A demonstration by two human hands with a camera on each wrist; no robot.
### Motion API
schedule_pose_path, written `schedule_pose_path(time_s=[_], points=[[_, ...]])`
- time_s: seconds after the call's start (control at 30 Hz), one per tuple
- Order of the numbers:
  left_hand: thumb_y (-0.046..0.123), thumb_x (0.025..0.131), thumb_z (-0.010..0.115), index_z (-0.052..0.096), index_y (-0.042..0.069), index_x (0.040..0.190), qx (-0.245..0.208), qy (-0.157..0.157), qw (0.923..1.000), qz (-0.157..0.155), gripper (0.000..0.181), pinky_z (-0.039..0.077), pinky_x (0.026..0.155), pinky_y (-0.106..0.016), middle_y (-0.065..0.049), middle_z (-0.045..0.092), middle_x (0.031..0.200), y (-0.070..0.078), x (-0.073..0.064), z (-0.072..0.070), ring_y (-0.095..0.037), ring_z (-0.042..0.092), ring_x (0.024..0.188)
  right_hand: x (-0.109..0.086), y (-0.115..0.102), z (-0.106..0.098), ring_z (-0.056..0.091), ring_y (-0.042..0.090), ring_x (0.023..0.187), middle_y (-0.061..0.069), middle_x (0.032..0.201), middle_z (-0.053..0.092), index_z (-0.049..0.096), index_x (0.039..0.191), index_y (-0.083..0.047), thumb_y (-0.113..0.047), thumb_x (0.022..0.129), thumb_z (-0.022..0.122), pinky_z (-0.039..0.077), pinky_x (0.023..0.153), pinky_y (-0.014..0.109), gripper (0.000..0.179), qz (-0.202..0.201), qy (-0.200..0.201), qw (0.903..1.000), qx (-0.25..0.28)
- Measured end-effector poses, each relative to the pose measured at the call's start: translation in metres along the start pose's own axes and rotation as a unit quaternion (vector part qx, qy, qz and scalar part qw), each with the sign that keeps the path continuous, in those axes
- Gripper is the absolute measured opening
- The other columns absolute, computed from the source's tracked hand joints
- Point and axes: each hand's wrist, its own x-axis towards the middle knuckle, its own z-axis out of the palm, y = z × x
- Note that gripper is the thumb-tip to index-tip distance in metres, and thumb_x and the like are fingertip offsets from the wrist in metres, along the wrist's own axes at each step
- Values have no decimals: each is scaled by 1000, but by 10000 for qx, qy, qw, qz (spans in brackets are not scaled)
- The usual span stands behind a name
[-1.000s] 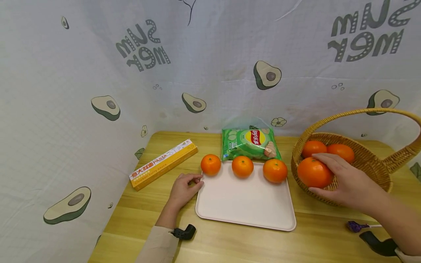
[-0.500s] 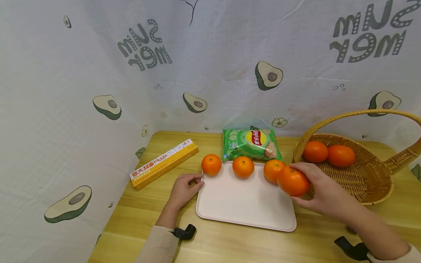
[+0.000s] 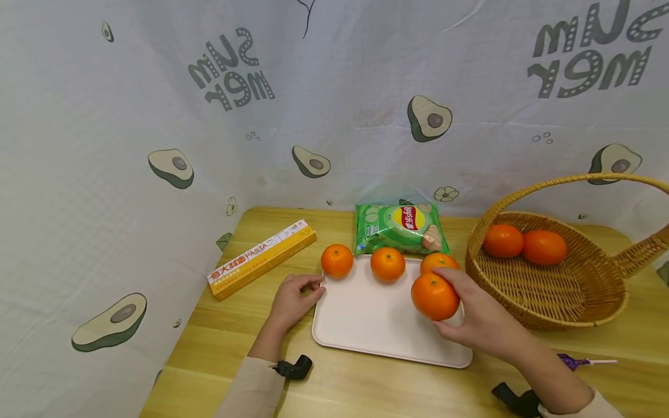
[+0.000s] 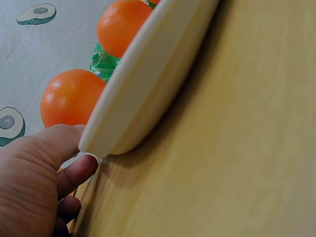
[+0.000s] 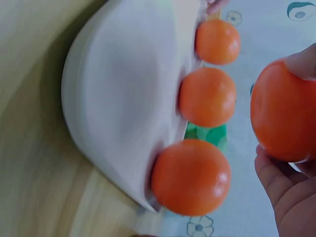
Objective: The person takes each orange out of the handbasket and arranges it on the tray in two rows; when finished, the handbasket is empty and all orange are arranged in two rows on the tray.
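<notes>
In my right hand (image 3: pixel 483 319) is an orange (image 3: pixel 435 296), gripped between thumb and fingers above the right part of a white tray (image 3: pixel 376 325). The right wrist view shows this orange (image 5: pixel 284 113) raised off the tray. Along the tray's far edge sit three more oranges: a left one (image 3: pixel 337 261), a middle one (image 3: pixel 388 265) and a right one (image 3: pixel 439 262), partly hidden by the held one. My left hand (image 3: pixel 294 302) is at the tray's left edge; in the left wrist view its thumb and forefinger pinch the tray's rim (image 4: pixel 123 108).
A wicker basket (image 3: pixel 601 316) with a tall handle stands on the right, two oranges (image 3: pixel 543 247) inside. Behind the tray lies a green chip bag (image 3: pixel 399 229). A yellow pasta box (image 3: pixel 261 258) lies left, and a purple lollipop (image 3: pixel 572 362) lies near the right forearm.
My right hand has lifted the orange out of the basket and carried it left, over the tray. The left hand stays at the tray's edge.
</notes>
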Motion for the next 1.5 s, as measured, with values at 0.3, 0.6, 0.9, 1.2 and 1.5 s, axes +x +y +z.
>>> schedule_pose_path(time_s=[0.3, 0.6, 0.9, 1.2, 1.5], points=[[26, 89, 79, 79, 24, 109, -36, 12, 10000, -3, 20, 41, 76, -24, 12, 71, 89, 3, 1, -1, -9, 51, 86, 2, -9, 24, 61, 23, 117, 5, 140, 57, 47, 146, -13, -11, 60, 96, 42, 102, 12, 99, -301, 232, 9993, 67], [27, 90, 79, 79, 24, 109, -1, 17, 10000, -28, 20, 42, 77, -25, 12, 70, 89, 3, 1, -2, -9, 51, 86, 7, -25, 45, 63, 25, 117, 7, 138, 59, 47, 145, -13, -16, 70, 94, 59, 88, 39, 89, 400, -475, 9940, 901], [27, 90, 79, 78, 25, 110, -7, -17, 10000, -51, 20, 42, 78, -25, 12, 70, 89, 3, 0, -2, -9, 51, 87, 17, -40, 66, 59, 20, 113, 7, 138, 57, 45, 148, -10, -9, 72, 91, 57, 80, 23, 89, 717, -761, 9805, 1662], [27, 90, 79, 79, 25, 110, -16, -16, 10000, -36, 20, 42, 77, -25, 13, 70, 88, 2, 0, -2, -8, 51, 86, 26, -53, 86, 61, 17, 119, 3, 140, 57, 45, 148, -15, -17, 72, 91, 55, 95, 32, 89, 683, -821, 9835, 1461], [28, 90, 79, 78, 24, 111, 34, -30, 10000, -11, 21, 42, 77, -24, 13, 71, 90, 2, 1, -2, -9, 52, 86, 33, -63, 102, 60, 13, 118, -3, 138, 56, 41, 149, -20, -22, 76, 89, 53, 100, 34, 88, 504, -1029, 9780, 1745]])
